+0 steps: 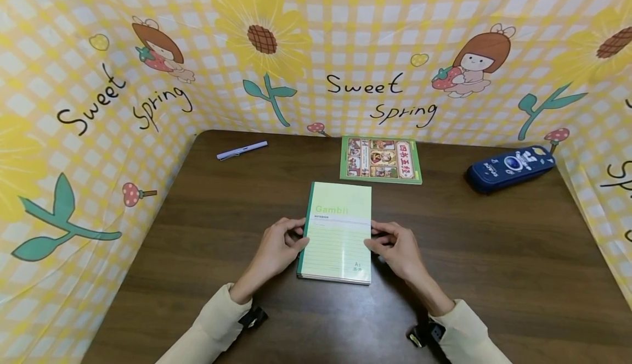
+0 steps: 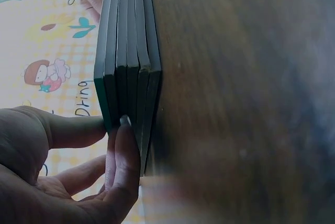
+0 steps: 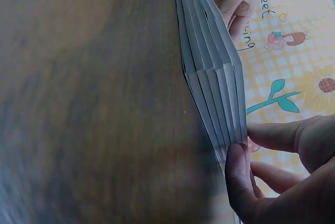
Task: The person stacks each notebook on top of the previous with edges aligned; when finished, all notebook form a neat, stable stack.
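Note:
A stack of several notebooks (image 1: pixel 339 243) lies on the table, its top one light green with a dark green spine and "Gambii" on the cover. My left hand (image 1: pixel 276 247) holds the stack at its spine side, thumb at the top cover's edge and fingertips against the spines, as the left wrist view shows. On the opposite side my right hand (image 1: pixel 402 250) holds the page edges, its thumb (image 3: pixel 275 136) at the top edge and fingers against the side. In both wrist views the notebooks (image 2: pixel 125 51) are piled with their edges nearly lined up.
Behind the stack lies a green picture book (image 1: pixel 380 160) with Chinese characters. A pale purple pen (image 1: pixel 242 150) is at the back left, a dark blue pencil case (image 1: pixel 511 169) at the back right. Checked cloth (image 1: pixel 365 23) walls off the brown table (image 1: pixel 197 232) at the back and sides.

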The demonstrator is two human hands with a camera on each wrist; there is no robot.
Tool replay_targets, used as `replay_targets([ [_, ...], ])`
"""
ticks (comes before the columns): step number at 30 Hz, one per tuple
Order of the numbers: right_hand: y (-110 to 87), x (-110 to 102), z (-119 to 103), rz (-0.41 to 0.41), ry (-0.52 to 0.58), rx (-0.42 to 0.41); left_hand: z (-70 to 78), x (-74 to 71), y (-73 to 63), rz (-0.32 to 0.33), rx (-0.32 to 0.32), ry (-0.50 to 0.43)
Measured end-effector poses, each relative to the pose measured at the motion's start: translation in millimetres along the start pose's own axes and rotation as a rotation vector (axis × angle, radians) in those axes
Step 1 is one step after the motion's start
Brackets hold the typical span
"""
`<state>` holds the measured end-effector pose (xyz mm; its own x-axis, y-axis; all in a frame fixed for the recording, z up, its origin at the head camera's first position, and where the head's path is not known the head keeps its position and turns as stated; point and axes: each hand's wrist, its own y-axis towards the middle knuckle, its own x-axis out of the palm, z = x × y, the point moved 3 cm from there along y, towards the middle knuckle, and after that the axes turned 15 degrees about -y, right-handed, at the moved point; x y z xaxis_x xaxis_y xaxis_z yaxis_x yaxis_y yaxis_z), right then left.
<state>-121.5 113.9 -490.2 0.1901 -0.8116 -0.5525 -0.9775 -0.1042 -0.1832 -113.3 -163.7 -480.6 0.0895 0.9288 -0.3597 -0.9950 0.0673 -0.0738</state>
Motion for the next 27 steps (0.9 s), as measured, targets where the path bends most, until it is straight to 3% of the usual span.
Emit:
replay_targets([
  [17, 1.1, -4, -2, -0.010, -0.034, -0.009, 6.2, 1.0, -1.4, -0.007, 0.015, 0.017],
  [27, 4.0, -12, -1, -0.051, -0.199, -0.116, 12.9, -6.8, 5.0, -0.075, 0.022, 0.095],
])
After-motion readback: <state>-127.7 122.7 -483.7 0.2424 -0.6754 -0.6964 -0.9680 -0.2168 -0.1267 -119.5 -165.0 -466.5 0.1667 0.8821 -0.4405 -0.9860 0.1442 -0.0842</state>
